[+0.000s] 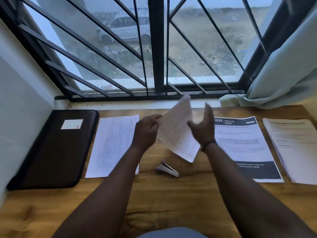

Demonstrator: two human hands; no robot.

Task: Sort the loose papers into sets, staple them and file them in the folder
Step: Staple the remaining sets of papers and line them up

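Observation:
My left hand [146, 130] pinches the left edge of a set of white printed papers [178, 133], lifted and tilted above the middle of the wooden table [171, 200]. My right hand [203, 127] is against the papers' right side with fingers spread and straight. A small purple stapler [167, 169] lies on the table just below the papers. A dark brown folder [56, 148], closed, with a white label, lies at the far left. A pile of form sheets [111, 145] lies beside it. A sheet with black bands [247, 148] and another paper pile [295, 148] lie at the right.
A barred window [156, 48] stands right behind the table, with its sill along the far edge. A pale curtain [283, 69] hangs at the right and drapes onto the table's far right corner. A white wall borders the left side.

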